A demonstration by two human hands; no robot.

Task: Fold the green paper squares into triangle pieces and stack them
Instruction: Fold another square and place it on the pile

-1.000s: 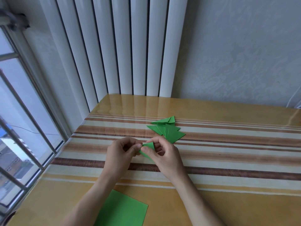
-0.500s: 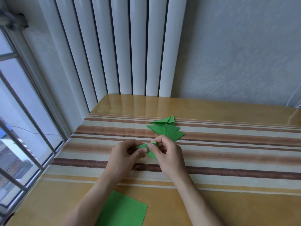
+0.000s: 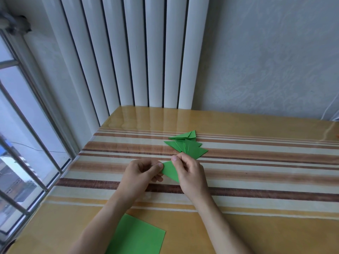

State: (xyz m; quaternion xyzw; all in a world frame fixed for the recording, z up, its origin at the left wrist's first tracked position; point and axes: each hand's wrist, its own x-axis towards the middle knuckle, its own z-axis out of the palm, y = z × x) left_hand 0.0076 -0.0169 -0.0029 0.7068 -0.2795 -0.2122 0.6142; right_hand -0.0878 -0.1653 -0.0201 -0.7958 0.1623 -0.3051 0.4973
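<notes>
Your left hand (image 3: 142,172) pinches the near-left corner of the green piece (image 3: 170,170), thumb on top, while your right hand (image 3: 189,171) pinches its right edge, fingers curled round the paper. A second ago only a small crumpled sliver of green showed between your fingers; half a second ago it was still narrow. Now a flat triangular face lies open between the two grips, just above the worktop (image 3: 256,180), so the fold looks closed and flattened, and this piece seems close to finished.

Just beyond your right hand lies the fanned pile of folded triangles (image 3: 189,147), with one more folded piece (image 3: 185,136) touching its far side; neither has shifted. The unfolded green squares (image 3: 139,237) sit flat at the near edge, between your forearms, also unmoved.

By my judgement, what remains for this piece is a last crease press and then a short carry forward onto the pile; keep the edges lined up so the pinch does not let the fold spring open
</notes>
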